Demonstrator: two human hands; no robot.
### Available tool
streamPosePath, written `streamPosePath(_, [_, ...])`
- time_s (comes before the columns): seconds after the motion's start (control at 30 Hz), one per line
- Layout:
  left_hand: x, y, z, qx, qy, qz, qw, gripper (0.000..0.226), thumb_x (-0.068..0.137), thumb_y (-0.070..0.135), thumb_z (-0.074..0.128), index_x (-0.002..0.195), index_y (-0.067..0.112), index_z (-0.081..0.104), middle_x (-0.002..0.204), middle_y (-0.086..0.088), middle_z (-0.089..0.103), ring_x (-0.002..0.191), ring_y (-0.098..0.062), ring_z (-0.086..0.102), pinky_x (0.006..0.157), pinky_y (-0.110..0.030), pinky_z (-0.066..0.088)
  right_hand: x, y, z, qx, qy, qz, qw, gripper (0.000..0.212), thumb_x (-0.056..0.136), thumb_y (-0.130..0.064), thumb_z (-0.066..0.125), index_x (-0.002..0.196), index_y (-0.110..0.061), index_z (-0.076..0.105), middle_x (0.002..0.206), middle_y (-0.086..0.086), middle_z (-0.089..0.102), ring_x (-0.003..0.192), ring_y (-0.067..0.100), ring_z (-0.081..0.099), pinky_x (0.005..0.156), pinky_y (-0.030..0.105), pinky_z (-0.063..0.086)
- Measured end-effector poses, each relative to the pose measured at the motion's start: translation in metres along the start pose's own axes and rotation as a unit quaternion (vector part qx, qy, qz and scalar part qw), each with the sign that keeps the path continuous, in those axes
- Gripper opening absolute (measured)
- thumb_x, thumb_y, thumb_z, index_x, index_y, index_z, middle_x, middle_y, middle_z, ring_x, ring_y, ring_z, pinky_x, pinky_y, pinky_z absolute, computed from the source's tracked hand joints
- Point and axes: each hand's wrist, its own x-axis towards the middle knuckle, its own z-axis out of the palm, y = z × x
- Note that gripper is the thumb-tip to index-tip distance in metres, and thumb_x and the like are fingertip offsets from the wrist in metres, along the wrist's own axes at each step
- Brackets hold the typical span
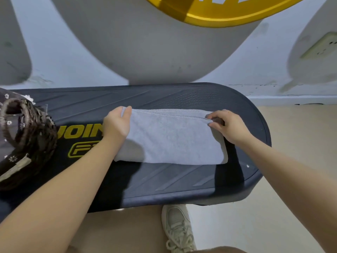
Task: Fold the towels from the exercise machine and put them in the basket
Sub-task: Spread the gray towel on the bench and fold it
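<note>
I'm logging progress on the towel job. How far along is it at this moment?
Done: the grey towel already lies folded over on the machine's black platform, its stitched edges lined up on the far side. In hand: the left hand and right hand each pinch a far corner, seemingly squaring that fold. Left: any further fold, then moving it into the wicker basket at the left. Whether the basket holds towels is not visible.
</note>
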Motion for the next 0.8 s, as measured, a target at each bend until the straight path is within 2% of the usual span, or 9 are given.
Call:
streamPosePath(0.2, [0.009, -0.002, -0.002, 0.089, 0.038, 0.114, 0.989, 0.049, 0.096, 0.02, 0.046, 0.053, 0.015, 0.024, 0.051, -0.003, 0.028, 0.052, -0.018, 0.028, 0.053, -0.03, 0.017, 0.012, -0.005, -0.004, 0.003, 0.036, 0.026, 0.999, 0.017, 0.091, -0.02, 0.058, 0.098, -0.006, 0.064, 0.098, 0.008, 0.066, 0.083, 0.015, 0.053, 0.07, 0.025, 0.038])
streamPosePath(0.3, [0.019, -0.011, -0.003, 0.176, 0.056, 0.185, 0.965, 0.036, 0.095, 0.019, 0.048, 0.063, 0.001, 0.051, 0.058, -0.018, 0.052, 0.059, -0.031, 0.046, 0.057, -0.033, 0.032, 0.019, -0.008, -0.008, 0.003, 0.048, 0.054, 0.997, 0.017, 0.093, -0.023, 0.054, 0.098, -0.008, 0.062, 0.097, 0.009, 0.067, 0.087, 0.024, 0.059, 0.071, 0.033, 0.046])
streamPosePath(0.4, [0.021, -0.013, 0.0, 0.235, 0.07, 0.188, 0.951, 0.032, 0.096, 0.02, 0.047, 0.081, -0.005, 0.059, 0.07, -0.028, 0.06, 0.068, -0.043, 0.055, 0.058, -0.044, 0.043, 0.025, -0.008, -0.005, -0.01, 0.036, 0.078, 0.996, 0.019, 0.093, -0.025, 0.053, 0.102, -0.008, 0.059, 0.1, 0.011, 0.067, 0.091, 0.028, 0.06, 0.076, 0.038, 0.049])
streamPosePath(0.47, [0.018, -0.01, 0.005, 0.262, 0.064, 0.178, 0.946, 0.03, 0.096, 0.019, 0.046, 0.088, -0.007, 0.059, 0.075, -0.03, 0.06, 0.072, -0.046, 0.056, 0.056, -0.042, 0.04, 0.027, -0.009, -0.002, 0.011, 0.042, 0.108, 0.993, 0.022, 0.092, -0.023, 0.055, 0.108, -0.008, 0.056, 0.105, 0.013, 0.066, 0.096, 0.03, 0.06, 0.081, 0.041, 0.051])
streamPosePath(0.53, [0.012, -0.005, 0.008, 0.279, 0.074, 0.158, 0.944, 0.026, 0.096, 0.017, 0.046, 0.104, -0.004, 0.059, 0.092, -0.029, 0.062, 0.083, -0.045, 0.057, 0.058, -0.041, 0.039, 0.026, -0.017, 0.003, -0.004, 0.074, 0.13, 0.989, 0.026, 0.091, -0.018, 0.054, 0.114, -0.005, 0.052, 0.112, 0.017, 0.061, 0.103, 0.034, 0.055, 0.085, 0.043, 0.047])
streamPosePath(0.6, [0.008, 0.002, 0.009, 0.306, 0.11, 0.17, 0.93, 0.033, 0.091, 0.012, 0.051, 0.122, -0.001, 0.051, 0.118, -0.025, 0.057, 0.103, -0.043, 0.055, 0.073, -0.046, 0.045, 0.019, -0.032, 0.014, -0.087, 0.131, 0.076, 0.985, 0.029, 0.088, -0.013, 0.053, 0.116, -0.002, 0.052, 0.118, 0.02, 0.056, 0.107, 0.039, 0.051, 0.087, 0.043, 0.042])
streamPosePath(0.67, [-0.001, 0.012, 0.015, 0.304, 0.105, 0.247, 0.914, 0.04, 0.084, 0.002, 0.051, 0.124, -0.003, 0.05, 0.131, -0.024, 0.05, 0.119, -0.04, 0.048, 0.093, -0.049, 0.042, 0.009, -0.054, 0.036, -0.119, 0.168, -0.057, 0.977, 0.025, 0.083, -0.009, 0.057, 0.106, 0.0, 0.059, 0.112, 0.02, 0.06, 0.103, 0.04, 0.055, 0.088, 0.044, 0.046])
streamPosePath(0.73, [-0.019, 0.019, 0.031, 0.258, 0.001, 0.293, 0.921, 0.038, 0.083, -0.002, 0.044, 0.12, -0.007, 0.053, 0.133, -0.027, 0.048, 0.125, -0.042, 0.045, 0.101, -0.047, 0.038, -0.002, -0.072, 0.066, -0.116, 0.124, -0.164, 0.972, 0.026, 0.083, -0.013, 0.054, 0.105, -0.002, 0.062, 0.115, 0.019, 0.062, 0.109, 0.04, 0.059, 0.095, 0.048, 0.047])
streamPosePath(0.8, [-0.038, 0.007, 0.041, 0.303, -0.104, 0.284, 0.904, 0.044, 0.086, 0.014, 0.038, 0.122, -0.007, 0.054, 0.132, -0.026, 0.051, 0.123, -0.041, 0.05, 0.098, -0.048, 0.044, -0.011, -0.084, 0.086, -0.111, -0.018, -0.173, 0.979, 0.052, 0.088, -0.031, 0.03, 0.128, -0.006, 0.053, 0.139, 0.018, 0.049, 0.129, 0.038, 0.045, 0.107, 0.046, 0.034])
